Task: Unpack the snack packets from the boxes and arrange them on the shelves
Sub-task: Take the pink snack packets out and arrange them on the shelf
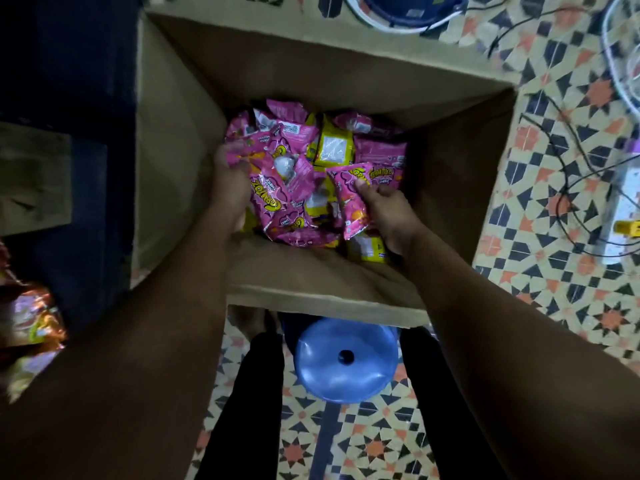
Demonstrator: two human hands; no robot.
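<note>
Legs in dark trousers [263, 403] are seen nearest the camera, standing on a patterned tiled floor [374, 445], with a blue water jug [343, 362] set between them. Just beyond the jug, the near flap of an open cardboard box [311, 289] is crossed by both forearms, which are extended down into the box.

Inside the box, a heap of pink snack packets [277, 199] is observed at the bottom, mixed with a few yellow packets [334, 147]. The left hand [230, 188] is placed at the left edge of the heap, fingers curled round pink packets gathered against the palm. The right hand [388, 216] is set at the right edge of the heap; one pink packet [349, 199] is pinched between its thumb and curled fingers.

At the left edge of the view, further orange and yellow packets [31, 323] are noted outside the box, blurred. To the right of the box, a white power strip [623, 216] with black cables [568, 188] is recorded on the floor. Beyond the far wall of the box, a round blue-and-white object [412, 12] is partly visible; it cannot be identified.
</note>
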